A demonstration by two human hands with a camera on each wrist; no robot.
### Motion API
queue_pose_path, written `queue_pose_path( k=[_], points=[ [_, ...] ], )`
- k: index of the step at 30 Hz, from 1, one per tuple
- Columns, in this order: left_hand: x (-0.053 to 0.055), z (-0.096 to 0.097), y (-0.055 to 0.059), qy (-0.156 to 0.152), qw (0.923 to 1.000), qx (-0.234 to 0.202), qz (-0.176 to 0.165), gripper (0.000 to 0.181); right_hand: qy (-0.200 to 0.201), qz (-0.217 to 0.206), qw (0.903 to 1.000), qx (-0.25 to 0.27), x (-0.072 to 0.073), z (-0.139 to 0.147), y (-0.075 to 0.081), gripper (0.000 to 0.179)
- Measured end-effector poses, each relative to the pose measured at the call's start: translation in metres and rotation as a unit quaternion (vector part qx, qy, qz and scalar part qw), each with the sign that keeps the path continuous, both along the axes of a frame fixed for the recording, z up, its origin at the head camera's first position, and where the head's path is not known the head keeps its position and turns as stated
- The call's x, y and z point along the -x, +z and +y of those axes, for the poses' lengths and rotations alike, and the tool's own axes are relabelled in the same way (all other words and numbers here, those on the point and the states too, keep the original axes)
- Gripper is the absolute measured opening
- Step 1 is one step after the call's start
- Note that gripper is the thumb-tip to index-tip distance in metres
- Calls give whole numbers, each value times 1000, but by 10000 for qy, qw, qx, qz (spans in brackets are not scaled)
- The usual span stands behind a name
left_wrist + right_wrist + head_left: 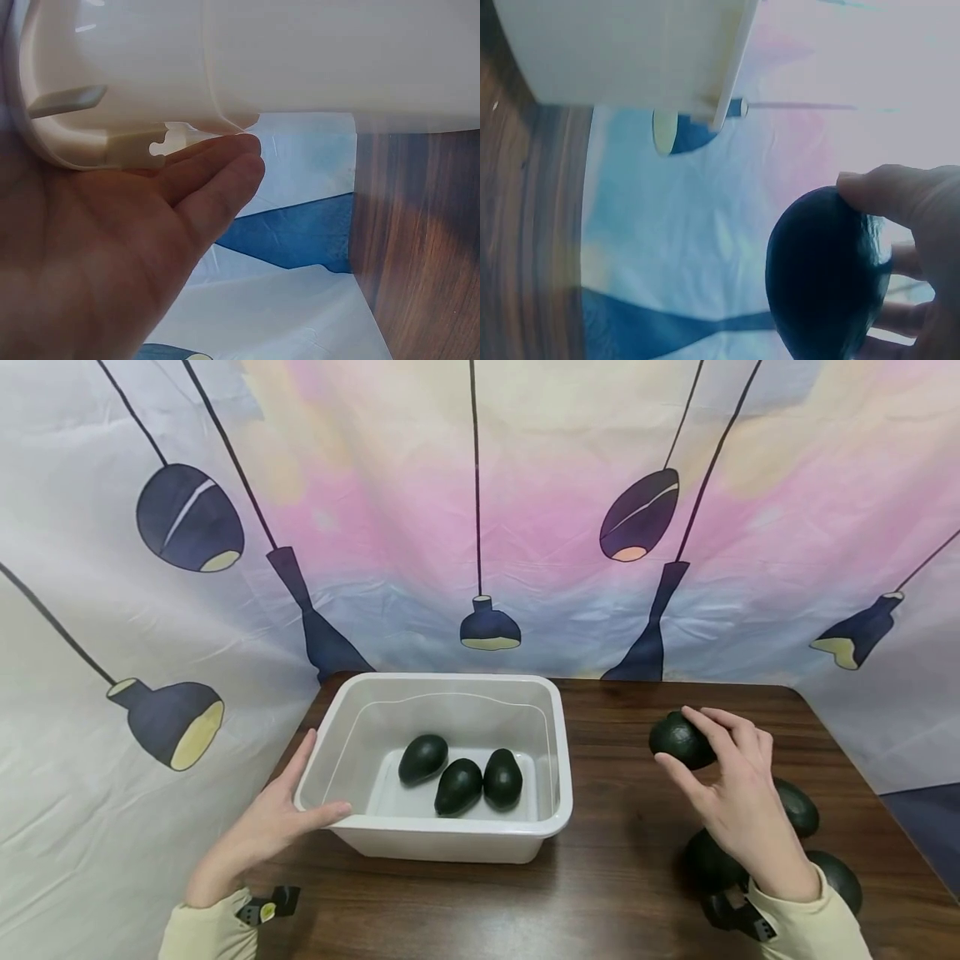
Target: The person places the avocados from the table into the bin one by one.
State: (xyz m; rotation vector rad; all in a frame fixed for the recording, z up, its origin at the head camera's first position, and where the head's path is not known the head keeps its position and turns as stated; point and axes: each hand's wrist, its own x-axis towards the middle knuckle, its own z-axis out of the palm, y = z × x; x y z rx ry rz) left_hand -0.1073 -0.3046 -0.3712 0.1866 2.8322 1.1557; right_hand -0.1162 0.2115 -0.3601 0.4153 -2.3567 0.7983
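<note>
A white plastic tub (450, 828) stands on the table with three dark green avocados inside: one farther back (423, 759), one in the middle (459, 787) and one on the right (503, 778). My left hand (268, 824) holds the tub's left rim, its thumb over the front corner and its fingers (217, 196) along the outside under the lip. To the right of the tub, my right hand (738, 793) grips another avocado (829, 274) between thumb and fingertips, raised over the table. Below that hand lie more avocados, one (708, 862) partly hidden by the wrist.
Two further avocados, one behind the right hand (798, 807) and one by the sleeve (836, 881), lie on the dark wooden table (615, 893). A cloth printed with hanging lamps (420, 510) hangs right behind the table's far edge. Each wrist wears a dark strap.
</note>
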Motion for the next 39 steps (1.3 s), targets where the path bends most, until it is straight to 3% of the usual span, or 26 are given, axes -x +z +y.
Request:
queue_pose_path(
  k=[10,15,21,30,39],
  points=[
    [0,2,1,14,10000,-1,19,105,551,349,9979,10,-4,-29,17,73],
    [0,2,0,30,10000,-17,27,105,1044,627,9925,117,-5,-46,24,63],
    [0,1,1,25,10000,-70,19,105,1511,822,9850,139,-5,-67,29,63],
    [-1,0,1,-12,9999,-134,-31,104,2023,930,9749,-9,-4,-92,28,57],
    [-1,1,0,-25,9998,108,172,106,2319,862,9688,-114,-2,-107,24,56]
  ],
)
